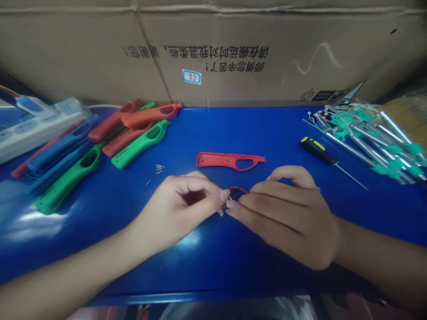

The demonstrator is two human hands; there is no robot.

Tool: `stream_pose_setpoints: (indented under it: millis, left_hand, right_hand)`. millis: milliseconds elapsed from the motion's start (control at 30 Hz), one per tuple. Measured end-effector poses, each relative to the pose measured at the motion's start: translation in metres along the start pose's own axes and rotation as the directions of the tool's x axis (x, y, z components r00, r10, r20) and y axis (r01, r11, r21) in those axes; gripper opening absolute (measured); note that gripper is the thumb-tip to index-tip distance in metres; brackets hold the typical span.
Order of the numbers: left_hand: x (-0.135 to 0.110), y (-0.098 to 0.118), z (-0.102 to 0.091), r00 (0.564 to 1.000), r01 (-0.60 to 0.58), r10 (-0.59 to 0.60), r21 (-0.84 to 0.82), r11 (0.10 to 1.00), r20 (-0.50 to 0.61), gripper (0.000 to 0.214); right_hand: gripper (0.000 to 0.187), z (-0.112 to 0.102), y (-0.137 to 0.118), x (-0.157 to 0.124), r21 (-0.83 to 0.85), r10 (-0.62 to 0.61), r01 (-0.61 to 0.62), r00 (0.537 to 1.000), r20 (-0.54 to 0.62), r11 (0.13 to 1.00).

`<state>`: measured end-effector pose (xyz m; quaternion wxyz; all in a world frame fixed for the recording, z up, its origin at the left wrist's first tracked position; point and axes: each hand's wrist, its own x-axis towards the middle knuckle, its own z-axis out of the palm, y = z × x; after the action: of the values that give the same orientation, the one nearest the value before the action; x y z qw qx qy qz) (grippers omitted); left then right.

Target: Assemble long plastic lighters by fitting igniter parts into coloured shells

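My left hand (182, 209) and my right hand (287, 213) meet at the middle of the blue table (233, 129), fingers pinched together over a small red part (238, 191) with a tiny metal piece (229, 202) between the fingertips. Most of the red part is hidden by my fingers. Just beyond my hands lies a red plastic handle shell (230, 160), flat and open side up, untouched.
A heap of red, orange, green and blue handle shells (100, 142) lies at the left. Tiny screws (159, 169) sit near it. A black and yellow screwdriver (320, 152) and a pile of metal rods with teal parts (370, 138) lie right. A cardboard box (213, 49) walls the back.
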<state>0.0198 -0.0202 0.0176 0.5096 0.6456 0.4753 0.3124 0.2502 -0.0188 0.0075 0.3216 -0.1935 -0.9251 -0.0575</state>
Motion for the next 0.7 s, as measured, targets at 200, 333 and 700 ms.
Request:
stream_pose_setpoints:
  millis: [200, 333, 700]
  left_hand:
    - [-0.001, 0.0, -0.001, 0.997, -0.076, 0.076, 0.032, 0.997, -0.003, 0.013]
    - [-0.001, 0.0, 0.0, 0.994, -0.101, 0.103, 0.077, 0.992, -0.024, 0.012]
    - [-0.002, -0.005, 0.0, 0.96, -0.232, 0.264, 0.261, 0.937, -0.09, 0.009]
  right_hand:
    - [0.021, -0.004, -0.002, 0.001, 0.03, 0.037, -0.039, 0.997, 0.071, 0.999]
    - [0.013, -0.004, -0.006, 0.007, 0.124, 0.174, -0.179, 0.984, 0.048, 0.976]
    - [0.008, 0.0, -0.004, 0.013, 0.188, 0.363, -0.367, 0.93, 0.057, 0.911]
